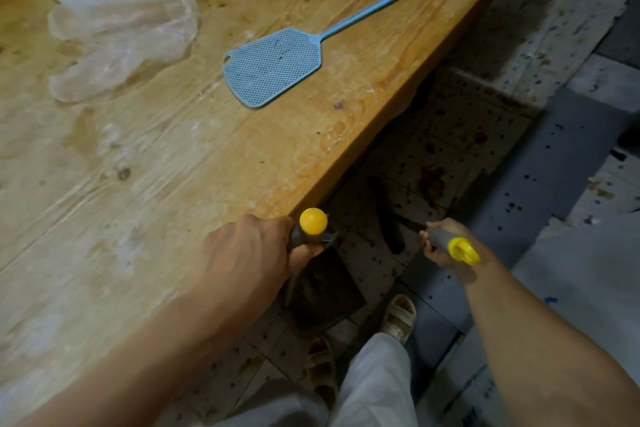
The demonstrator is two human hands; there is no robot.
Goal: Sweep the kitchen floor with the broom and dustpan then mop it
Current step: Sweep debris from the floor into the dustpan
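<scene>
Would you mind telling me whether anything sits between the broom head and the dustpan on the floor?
Nothing visible does: only bare speckled tile floor separates the dark broom head from the dustpan beside the table edge.

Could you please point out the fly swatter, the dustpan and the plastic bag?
fly swatter (273, 68), head view, on the blue mesh head.
dustpan (322, 295), head view, on the dark pan.
plastic bag (124, 31), head view, on the crumpled clear film.
</scene>
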